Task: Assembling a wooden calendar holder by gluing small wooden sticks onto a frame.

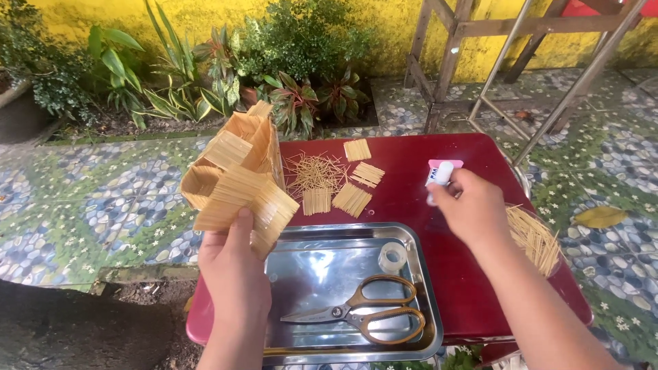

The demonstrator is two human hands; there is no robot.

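- We see a low red rectangular table [439,205] on patterned tile.
- A shiny steel tray [301,274] takes its near side, holding tan-handled scissors [356,314] and a clear tape roll [392,257].
- Our left hand [233,264] is clamped on a folded structure of pale stick panels [236,181], raised above the table's left edge.
- Loose sticks [314,171] and small panels [351,199] lie behind the tray.
- Our right hand [473,209] is closed on a small white tube [439,177], possibly glue, beside a straw pile [534,236].
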